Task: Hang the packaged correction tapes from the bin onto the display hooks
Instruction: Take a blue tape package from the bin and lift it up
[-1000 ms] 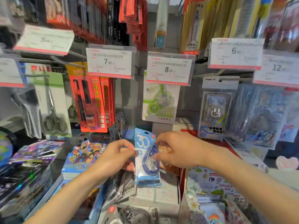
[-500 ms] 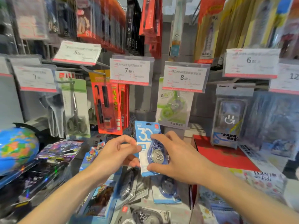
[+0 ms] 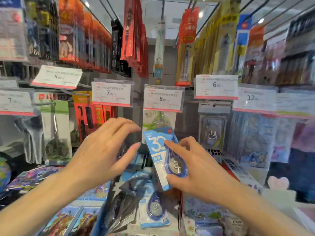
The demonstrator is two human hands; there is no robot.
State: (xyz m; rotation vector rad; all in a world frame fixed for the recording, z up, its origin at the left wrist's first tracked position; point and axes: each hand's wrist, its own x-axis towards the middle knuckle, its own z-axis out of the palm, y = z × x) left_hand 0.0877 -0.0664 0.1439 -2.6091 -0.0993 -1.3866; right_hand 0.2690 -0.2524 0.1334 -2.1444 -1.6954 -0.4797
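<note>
1. since a moment ago our left hand (image 3: 104, 150) has let go of the blue correction tape pack (image 3: 163, 155) and now hangs spread wide beside it, fingers apart, touching nothing we can see.
2. our right hand (image 3: 199, 169) alone carries the pack, thumb under its lower edge and forefinger pressed across the printed face, so the card sits tilted with its top leaning left.
3. the pack has also risen: half a second back it sat low over the bin (image 3: 119, 210), and now its top edge stands just below the 8.00 price tag (image 3: 163, 97), in front of the green correction tape pack (image 3: 158, 120) hanging there.
4. we judge this as the shift from picking to hanging: one hand is lifting the pack toward a hook, and the freed hand may be going to steady the hook or the price tag.
5. the hook itself is hidden behind the tags, so we cannot tell which one we are aiming for, and the pack's hang hole is too blurred to make out.
6. more blue packs (image 3: 154, 208) lie in the bin below, so plenty remains to hang.
</note>
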